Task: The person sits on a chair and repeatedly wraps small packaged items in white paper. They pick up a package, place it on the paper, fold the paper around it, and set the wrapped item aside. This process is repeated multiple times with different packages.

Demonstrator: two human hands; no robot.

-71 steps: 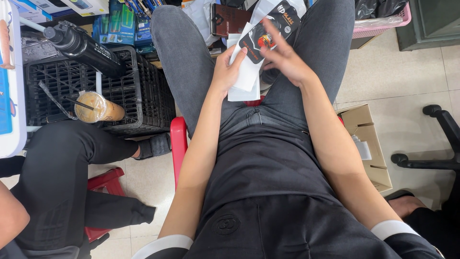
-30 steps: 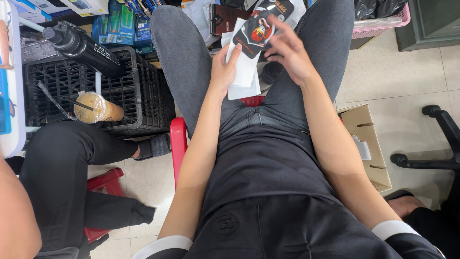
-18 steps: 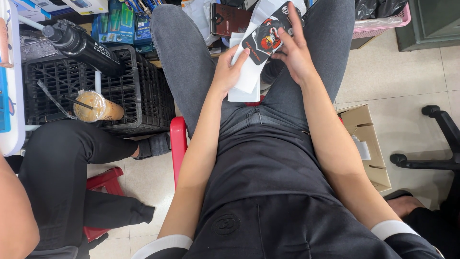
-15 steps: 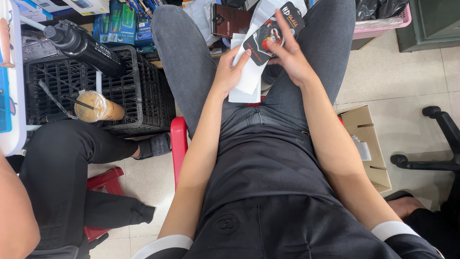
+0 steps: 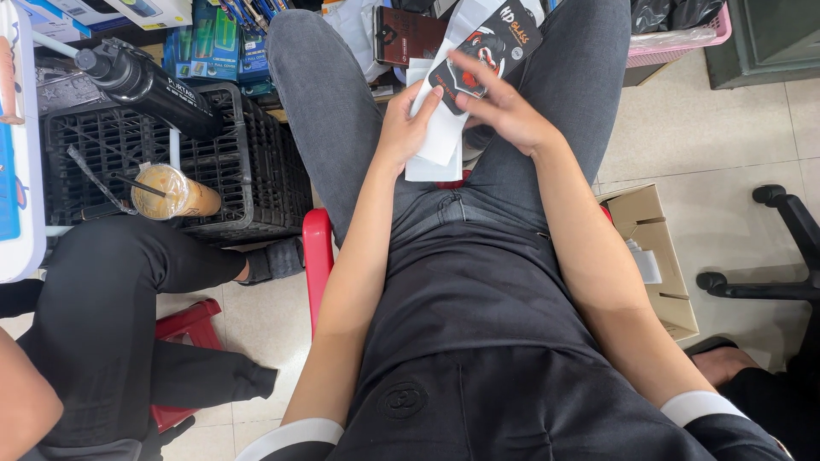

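I see a flat black retail packet [image 5: 485,47] with a red-and-white graphic on its face, held tilted above my lap, its upper end pointing away to the right. Its lower edge overlaps a small stack of white paper sleeves [image 5: 437,141], which lie flat between my thighs. The black packet's top corner sits against a white sheet behind it.

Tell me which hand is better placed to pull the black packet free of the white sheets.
Probably the right hand: its fingers already lie on the black packet, while the left hand grips the white sheets.
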